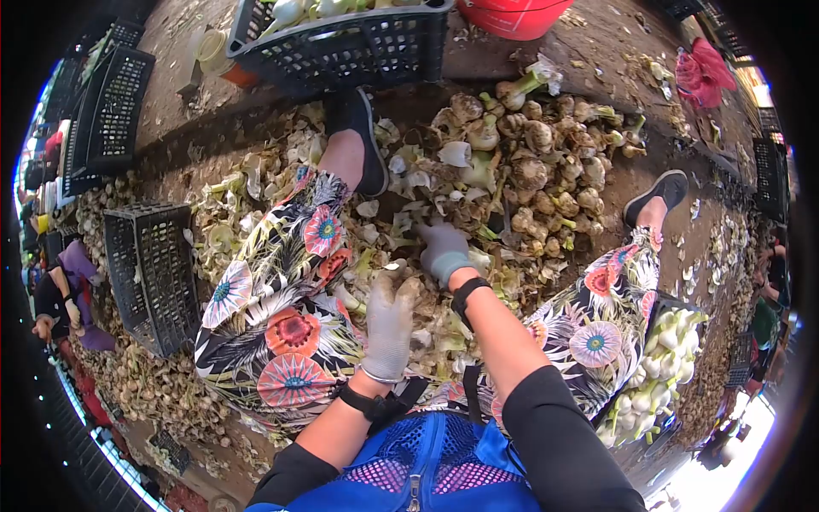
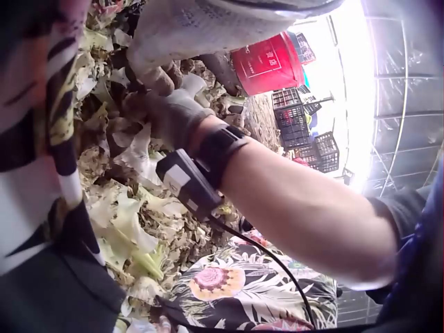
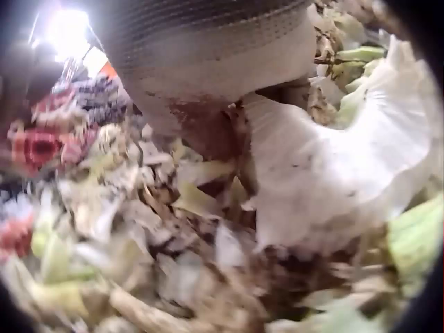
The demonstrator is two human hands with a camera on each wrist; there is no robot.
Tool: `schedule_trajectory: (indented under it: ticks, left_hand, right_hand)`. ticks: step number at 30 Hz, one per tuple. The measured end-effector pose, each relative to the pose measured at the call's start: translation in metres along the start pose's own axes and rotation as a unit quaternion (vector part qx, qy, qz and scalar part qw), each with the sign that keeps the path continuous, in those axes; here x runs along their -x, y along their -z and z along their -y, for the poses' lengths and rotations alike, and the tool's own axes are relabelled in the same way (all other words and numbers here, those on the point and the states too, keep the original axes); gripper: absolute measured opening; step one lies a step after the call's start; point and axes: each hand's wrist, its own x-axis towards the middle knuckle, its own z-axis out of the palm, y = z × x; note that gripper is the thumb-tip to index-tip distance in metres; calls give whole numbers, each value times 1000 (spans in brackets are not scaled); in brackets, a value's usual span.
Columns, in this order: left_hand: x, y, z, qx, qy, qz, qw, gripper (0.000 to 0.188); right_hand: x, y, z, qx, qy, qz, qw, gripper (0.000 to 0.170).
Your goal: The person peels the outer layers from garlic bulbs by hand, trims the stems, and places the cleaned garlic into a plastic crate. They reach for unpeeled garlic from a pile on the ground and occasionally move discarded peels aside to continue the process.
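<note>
My left hand [image 1: 391, 324], in a pale glove, is low over the peel litter between the legs. Its fingers point forward, and a small white scrap [image 1: 394, 265] shows right by the fingertips; I cannot tell whether they pinch it. Farther forward, my right hand [image 1: 445, 252], in a grey glove, reaches down among loose garlic skins, its back up and fingers extended. In the right wrist view a broad white garlic skin [image 3: 333, 180] lies beside the stained glove [image 3: 208, 90]. Ahead is a heap of untrimmed garlic bulbs [image 1: 546, 171] with dirty skins and cut stems.
A black crate [image 1: 341, 55] holding garlic stands ahead, beside a red bucket [image 1: 516, 17]. Another black crate [image 1: 149, 273] is at the left. Peeled white garlic [image 1: 661, 367] fills a container by the right leg. Shoes [image 1: 368, 145] flank the heap. Other people work at both sides.
</note>
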Motion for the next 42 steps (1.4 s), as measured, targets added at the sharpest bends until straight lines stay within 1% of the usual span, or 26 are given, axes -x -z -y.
schedule_trajectory:
  ticks: [1,3,5,9,10,11,12,13,15,16,17,18,20,21,23,24,25,26,29,30,33,36,38,40,41,42]
  left_hand:
    - [2,1,1,-10,-8,7,1000,45]
    - [1,2,7,-14,-8,9,1000,45]
    - [2,2,9,-71,-7,13,997,45]
    - [11,-1,-8,-50,2,79,996,40]
    - [17,-2,-16,-59,-27,92,994,38]
    - [23,-3,-22,-66,-55,104,991,36]
    - [25,-6,-19,-55,-87,89,991,35]
    - [30,-6,-19,-54,-95,93,990,35]
    - [40,-4,-20,-219,-123,93,963,42]
    - [42,-4,-17,-271,-174,104,941,51]
    - [47,-7,-17,-270,-179,107,940,51]
    - [51,-10,-17,-194,-174,133,956,54]
    - [62,-15,-27,-49,-123,179,975,58]
    - [65,-14,-29,-48,-126,178,975,58]
    - [69,-11,-30,61,-84,223,969,55]
    - [69,-6,-32,58,-44,238,968,54]
    - [69,-4,-33,58,-46,240,968,54]
    - [70,-3,-36,55,-53,251,965,54]
    - [75,-8,-38,39,-77,270,959,54]
    - [73,-11,-33,16,-115,269,956,54]
    - [77,-14,-35,-15,-168,258,951,49]
    - [82,-10,-39,72,-41,227,970,39]
    - [79,-6,-34,117,-25,251,961,36]
    - [78,-3,-32,161,-9,274,948,34]
    - [80,-3,-40,168,64,272,945,34]
    - [81,-2,-45,175,136,268,938,36]
  right_hand:
    - [0,2,-1,-65,-40,37,996,50]
    - [22,10,0,-98,-30,-14,995,46]
    - [62,19,8,-273,24,-105,956,47]
    - [139,49,33,-307,101,-200,925,47]
    - [152,55,35,-451,43,-165,876,47]
    - [162,60,33,-584,-14,-125,802,47]
    - [165,64,20,-662,-20,-118,740,46]
    - [170,64,18,-600,-24,-191,777,46]
    - [177,73,14,-497,-5,-246,832,40]
    - [178,72,11,-495,-4,-253,831,40]
    - [178,70,11,-441,-14,-225,869,37]
    - [179,70,10,-385,-24,-195,902,34]
    - [192,76,14,-366,-22,-223,903,32]
    - [197,80,18,-348,-24,-244,905,30]
    - [210,81,16,-356,-5,-242,903,32]
    - [217,83,19,-387,4,-267,882,32]
    - [223,85,20,-418,13,-292,860,31]
    - [226,87,19,-520,-34,-238,820,30]
    - [226,95,23,-526,-28,-249,812,28]
    - [225,99,26,-482,-15,-246,841,27]
    - [222,96,30,-448,-7,-278,850,27]
    - [231,102,36,-493,30,-241,835,34]
    - [236,108,42,-537,18,-214,816,44]
    - [237,102,30,-518,49,-194,832,45]
    - [238,106,31,-497,80,-175,846,47]
    - [246,119,36,-540,49,-124,831,45]
